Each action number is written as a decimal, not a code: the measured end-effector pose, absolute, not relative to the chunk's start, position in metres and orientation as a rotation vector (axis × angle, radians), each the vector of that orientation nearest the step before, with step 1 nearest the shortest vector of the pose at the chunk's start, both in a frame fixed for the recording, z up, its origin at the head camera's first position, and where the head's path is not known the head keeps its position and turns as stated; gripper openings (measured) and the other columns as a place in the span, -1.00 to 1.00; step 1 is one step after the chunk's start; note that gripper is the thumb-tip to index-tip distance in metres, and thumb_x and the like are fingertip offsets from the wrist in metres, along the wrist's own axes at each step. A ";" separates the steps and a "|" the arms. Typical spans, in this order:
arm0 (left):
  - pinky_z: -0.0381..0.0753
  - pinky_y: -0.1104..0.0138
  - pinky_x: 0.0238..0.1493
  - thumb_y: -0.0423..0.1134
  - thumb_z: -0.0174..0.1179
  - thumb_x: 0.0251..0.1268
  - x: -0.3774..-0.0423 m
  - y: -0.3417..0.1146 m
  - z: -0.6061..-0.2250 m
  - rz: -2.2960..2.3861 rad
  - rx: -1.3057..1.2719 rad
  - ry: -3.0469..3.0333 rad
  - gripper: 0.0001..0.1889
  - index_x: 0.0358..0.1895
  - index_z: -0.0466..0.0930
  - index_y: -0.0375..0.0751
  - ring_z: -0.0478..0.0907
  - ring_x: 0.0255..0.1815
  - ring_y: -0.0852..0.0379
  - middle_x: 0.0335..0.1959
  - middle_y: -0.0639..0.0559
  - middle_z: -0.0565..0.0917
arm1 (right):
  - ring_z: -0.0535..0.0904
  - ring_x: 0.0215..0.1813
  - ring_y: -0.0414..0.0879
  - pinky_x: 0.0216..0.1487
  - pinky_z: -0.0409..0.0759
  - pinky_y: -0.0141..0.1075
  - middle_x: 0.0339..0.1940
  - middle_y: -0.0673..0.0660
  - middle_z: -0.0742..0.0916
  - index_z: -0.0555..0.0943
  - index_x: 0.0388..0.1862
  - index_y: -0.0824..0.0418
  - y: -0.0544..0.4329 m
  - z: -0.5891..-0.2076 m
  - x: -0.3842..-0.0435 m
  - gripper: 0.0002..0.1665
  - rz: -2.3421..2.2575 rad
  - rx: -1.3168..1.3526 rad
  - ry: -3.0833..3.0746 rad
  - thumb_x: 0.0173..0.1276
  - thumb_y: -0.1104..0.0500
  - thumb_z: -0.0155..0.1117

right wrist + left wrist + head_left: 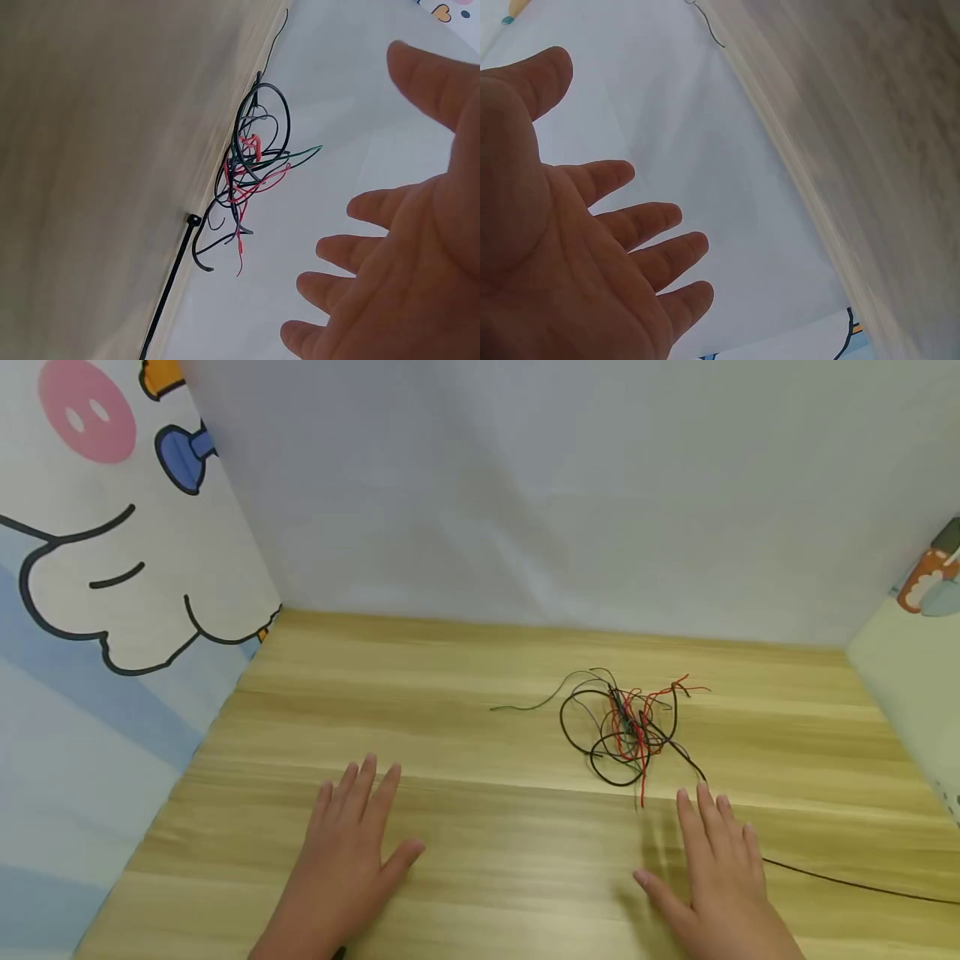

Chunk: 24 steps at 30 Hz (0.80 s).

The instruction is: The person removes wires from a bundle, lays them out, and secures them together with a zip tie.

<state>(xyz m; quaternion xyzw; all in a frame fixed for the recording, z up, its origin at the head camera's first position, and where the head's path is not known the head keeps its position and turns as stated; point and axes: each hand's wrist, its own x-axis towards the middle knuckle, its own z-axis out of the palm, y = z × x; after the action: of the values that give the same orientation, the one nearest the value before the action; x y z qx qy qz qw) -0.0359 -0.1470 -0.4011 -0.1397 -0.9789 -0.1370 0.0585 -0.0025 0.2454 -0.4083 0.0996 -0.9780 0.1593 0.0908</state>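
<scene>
A loose tangle of black, red and dark green wires lies on the wood-grain table, right of the middle. My right hand is just nearer than the tangle, palm down, its fingers straight and a little spread. A shadow falls beside its thumb. The right wrist view shows the same wires past my spread fingers, and a thin black strip with a small square head, like a cable tie. Toward the table's left side, my left hand has its fingers extended and thumb out. Neither hand holds anything.
A plain pale backdrop rises behind the table. On the left stands a panel with cartoon drawings, and a pale printed panel closes the right side. The thin black strip runs to the right edge of the head view.
</scene>
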 end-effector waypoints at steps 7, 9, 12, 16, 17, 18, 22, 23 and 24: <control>-0.17 -0.11 0.42 0.23 0.05 0.30 -0.043 -0.143 -0.397 -0.419 -0.455 -2.987 -0.17 0.51 -0.05 -0.02 -0.09 0.51 -0.21 0.51 -0.20 -0.01 | -0.30 0.54 0.21 0.43 -0.53 0.04 0.54 0.30 -0.07 -0.18 0.55 0.18 0.249 -0.403 -0.006 0.15 0.478 0.289 -2.952 0.26 -0.24 0.23; -0.15 -0.11 0.41 0.22 0.07 0.29 -0.044 -0.143 -0.397 -0.420 -0.461 -2.984 -0.17 0.51 -0.03 -0.03 -0.08 0.50 -0.21 0.51 -0.20 0.00 | -0.30 0.53 0.23 0.42 -0.52 0.07 0.53 0.34 -0.06 -0.18 0.55 0.19 0.251 -0.401 -0.008 0.15 0.463 0.281 -2.972 0.27 -0.25 0.22; -0.12 -0.10 0.41 0.21 0.10 0.27 -0.045 -0.142 -0.396 -0.418 -0.472 -2.978 -0.17 0.49 0.02 -0.07 -0.05 0.50 -0.19 0.50 -0.21 0.03 | -0.30 0.53 0.25 0.41 -0.50 0.12 0.52 0.37 -0.03 -0.18 0.55 0.20 0.255 -0.400 -0.010 0.15 0.448 0.278 -3.000 0.27 -0.28 0.20; -0.09 -0.07 0.41 0.19 0.13 0.26 -0.045 -0.140 -0.397 -0.425 -0.484 -2.983 -0.18 0.47 0.07 -0.11 -0.02 0.49 -0.17 0.49 -0.21 0.05 | -0.22 0.52 0.30 0.40 -0.42 0.20 0.52 0.38 0.01 -0.13 0.54 0.22 0.259 -0.401 -0.016 0.15 0.445 0.285 -3.033 0.26 -0.30 0.19; -0.08 -0.06 0.41 0.19 0.13 0.26 -0.045 -0.140 -0.397 -0.428 -0.484 -2.986 -0.19 0.47 0.08 -0.12 -0.01 0.49 -0.17 0.49 -0.21 0.05 | -0.19 0.51 0.31 0.40 -0.38 0.22 0.51 0.38 0.01 -0.11 0.54 0.23 0.260 -0.401 -0.018 0.14 0.441 0.292 -3.041 0.26 -0.30 0.19; -0.08 -0.06 0.41 0.18 0.13 0.26 -0.045 -0.140 -0.397 -0.429 -0.485 -2.987 -0.19 0.47 0.08 -0.12 -0.01 0.49 -0.18 0.49 -0.22 0.06 | -0.17 0.51 0.32 0.39 -0.35 0.24 0.51 0.38 0.02 -0.09 0.53 0.24 0.260 -0.401 -0.022 0.13 0.443 0.302 -3.046 0.26 -0.29 0.19; -0.08 -0.05 0.42 0.17 0.15 0.25 -0.045 -0.138 -0.399 -0.421 -0.494 -2.993 -0.19 0.46 0.11 -0.13 0.00 0.48 -0.17 0.48 -0.22 0.06 | 0.00 0.47 0.31 0.36 -0.06 0.27 0.48 0.38 0.13 0.07 0.49 0.30 0.256 -0.398 -0.041 0.04 0.450 0.382 -3.025 0.26 -0.23 0.24; -0.08 -0.05 0.42 0.17 0.15 0.25 -0.045 -0.138 -0.399 -0.419 -0.499 -2.998 -0.20 0.46 0.11 -0.13 0.00 0.48 -0.17 0.48 -0.22 0.06 | 0.05 0.46 0.29 0.35 0.01 0.24 0.47 0.36 0.18 0.12 0.47 0.30 0.254 -0.398 -0.045 0.00 0.455 0.405 -3.015 0.26 -0.21 0.25; -0.07 -0.05 0.42 0.17 0.16 0.24 -0.046 -0.137 -0.399 -0.416 -0.505 -3.000 -0.20 0.45 0.11 -0.13 0.01 0.48 -0.17 0.48 -0.21 0.06 | 0.10 0.45 0.27 0.33 0.08 0.22 0.45 0.34 0.23 0.17 0.45 0.30 0.253 -0.398 -0.049 -0.05 0.466 0.428 -3.006 0.26 -0.18 0.27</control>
<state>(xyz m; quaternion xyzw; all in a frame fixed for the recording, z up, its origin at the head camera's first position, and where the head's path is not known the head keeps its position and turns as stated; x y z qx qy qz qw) -0.0456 -0.1368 -0.3990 -0.1645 -0.9764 -0.1354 0.0356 -0.0494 0.2526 -0.3976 0.1392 -0.9780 0.1515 0.0351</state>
